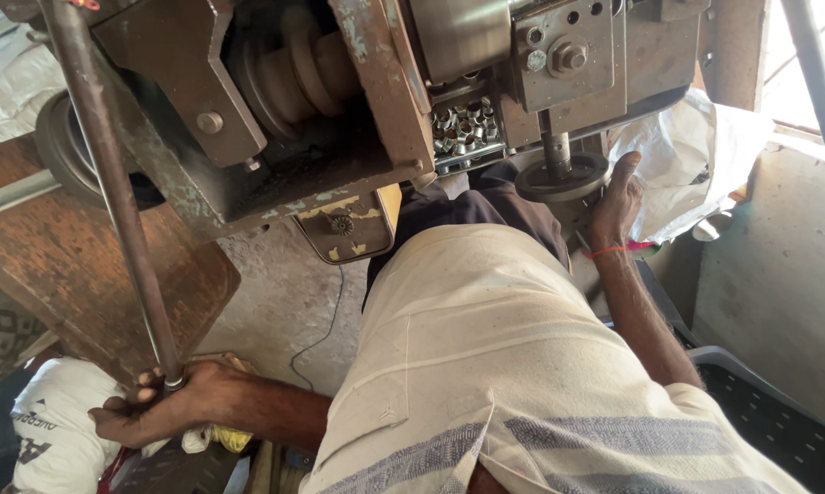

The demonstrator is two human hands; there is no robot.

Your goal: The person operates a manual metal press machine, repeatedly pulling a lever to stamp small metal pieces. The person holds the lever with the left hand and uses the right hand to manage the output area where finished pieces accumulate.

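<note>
Head view, looking down over the person's own torso in a pale shirt with grey-blue bands (522,384).

Left hand (170,402): fingers wrapped tight around the lower end of a long, dark, rust-streaked steel lever rod (110,183). The rod runs from the top left corner down to the grip, tilted, beside a worn brown wooden board (74,265). Judgement: rod is stiff, fairly heavy and rough rather than slippery; the low end, where it is held, gives most leverage.

Right hand (616,197): fingers resting together against the edge of a round dark metal disc (559,178) under a vertical spindle (556,146) of the greasy grey press machine (339,110). Whether anything is pinched under the fingertips, cannot tell. A red thread circles the wrist (609,249).

Counts: one rod, one disc, one spindle. One tray of small silver metal sleeves (463,128), too many and too small to count; judged light, hard, easy to scatter. One white woven sack (696,155) behind the right hand; another white printed sack (51,430) near the left.
</note>
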